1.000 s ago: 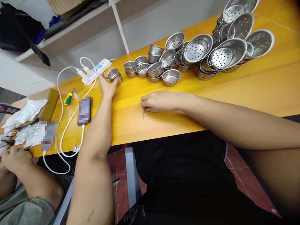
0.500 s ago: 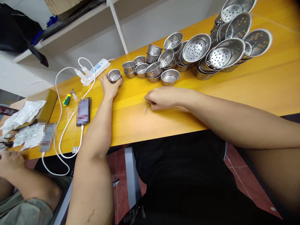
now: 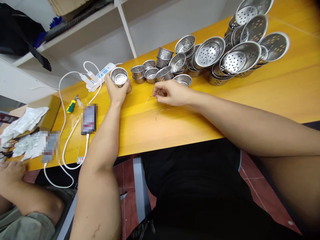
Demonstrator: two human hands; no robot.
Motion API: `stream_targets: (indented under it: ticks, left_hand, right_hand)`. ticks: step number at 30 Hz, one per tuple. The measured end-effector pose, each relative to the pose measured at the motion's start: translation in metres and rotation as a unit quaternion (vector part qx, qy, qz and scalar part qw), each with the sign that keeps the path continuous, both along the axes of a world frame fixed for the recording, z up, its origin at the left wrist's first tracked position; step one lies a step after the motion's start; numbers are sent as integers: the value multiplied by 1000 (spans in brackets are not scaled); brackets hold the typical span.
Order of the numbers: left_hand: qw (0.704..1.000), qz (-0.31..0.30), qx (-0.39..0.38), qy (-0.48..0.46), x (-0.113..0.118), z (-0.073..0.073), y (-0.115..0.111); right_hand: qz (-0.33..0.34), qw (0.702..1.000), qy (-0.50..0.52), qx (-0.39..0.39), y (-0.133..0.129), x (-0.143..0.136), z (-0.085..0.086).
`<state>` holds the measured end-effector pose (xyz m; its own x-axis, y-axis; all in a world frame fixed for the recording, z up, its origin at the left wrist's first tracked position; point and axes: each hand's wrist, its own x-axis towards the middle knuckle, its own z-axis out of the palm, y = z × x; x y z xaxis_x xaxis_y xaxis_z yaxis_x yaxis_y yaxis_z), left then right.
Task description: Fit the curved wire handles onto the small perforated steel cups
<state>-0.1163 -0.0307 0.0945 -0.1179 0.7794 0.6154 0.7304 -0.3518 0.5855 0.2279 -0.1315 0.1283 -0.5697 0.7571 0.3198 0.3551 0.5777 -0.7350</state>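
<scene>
My left hand (image 3: 116, 93) is wrapped round a small perforated metal cup (image 3: 119, 77), its mouth tilted toward me. Something brownish, perhaps a second cup behind, shows by my fingertips but is hard to make out. In my right hand (image 3: 168, 92), thumb and fingers pinch a thin curved wire (image 3: 149, 99) above the table. A second thin wire (image 3: 161, 112) lies on the wood just below that hand. Behind my right hand stands a low perforated cup (image 3: 183, 79), partly covered by it. Small perforated cups (image 3: 151, 75) stand in a group between and behind my hands.
Stacks of larger perforated strainer cups (image 3: 241, 61) line the table's back right. To the left are a white power strip (image 3: 107, 71), a phone (image 3: 89, 119) on a white cable and a green-yellow screwdriver (image 3: 71, 106). Another person's hand (image 3: 11, 171) rests at the far left edge.
My right hand has risen from the tabletop and moved back, now with a wire in its pinch. The cup in my left hand has been lifted and tipped toward me.
</scene>
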Motion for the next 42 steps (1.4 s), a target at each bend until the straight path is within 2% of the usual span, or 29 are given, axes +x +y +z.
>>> stream_targets:
  ticks: [2,5,11,14,20,31,36,42]
  left_hand:
    - [999,-27,18,17,9,7,-8]
    - [998,-68,11,-9,28,14,-24]
    - [988,-148,-24,-22,53,15,-45]
    - [988,-154,-31,-13,57,15,-50]
    - [987,-155,-45,-23,64,14,-57]
    - [985,-164,-46,-10,67,5,-49]
    - [977,-212,-13,2,65,3,-51]
    - [960,-265,65,-71,60,-23,-25]
  right_hand:
    - [-5,999,38,-2,2,0,-3]
    - [-1,996,86,-6,4,-1,-8]
    - [-10,994,106,-40,1,0,-7]
    - [-30,993,103,-41,1,0,-7]
    - [-67,991,115,14,7,1,-12]
    - [-148,983,102,38,10,4,-9]
    - [-161,978,128,38,15,5,-13]
    - [-110,964,235,59,23,2,-21]
